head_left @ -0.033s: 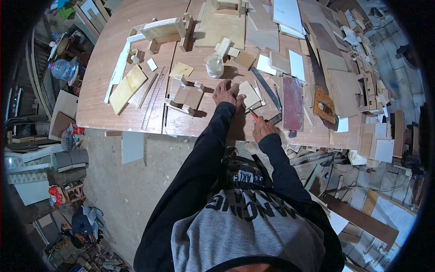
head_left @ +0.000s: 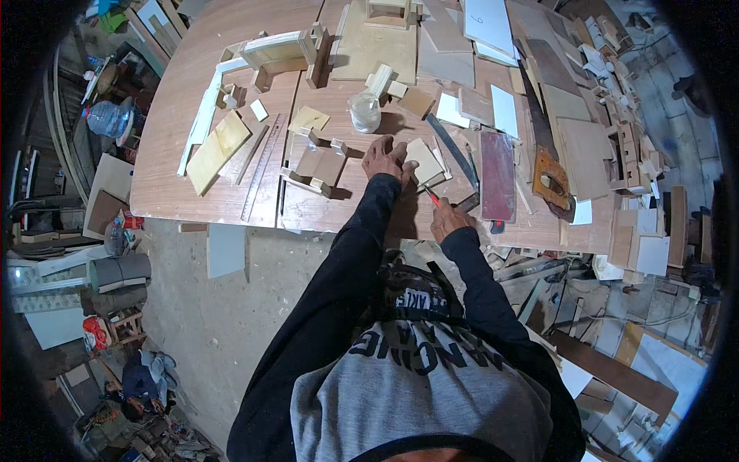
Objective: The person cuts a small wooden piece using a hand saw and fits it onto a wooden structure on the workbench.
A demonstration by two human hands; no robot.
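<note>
My left hand (head_left: 387,160) lies on the table with its fingers bent and its thumb against the left edge of a small pale wooden board (head_left: 421,159). That board rests at an angle, with another thin piece along its right side. Closed in my right hand (head_left: 449,220) is a slim red pencil-like tool (head_left: 433,197), its tip at the board's near edge. The tip itself is too small to make out. Right of the board lies a dark metal try square (head_left: 467,202). Behind my left hand stands a clear plastic cup (head_left: 365,112) with pale contents.
A small wooden frame (head_left: 317,163) stands to the left, near a metal ruler (head_left: 262,169) and a yellowish board (head_left: 219,152). To the right are a dark red board (head_left: 497,177) and a handsaw (head_left: 550,179). The wooden table (head_left: 162,185) ends close before me.
</note>
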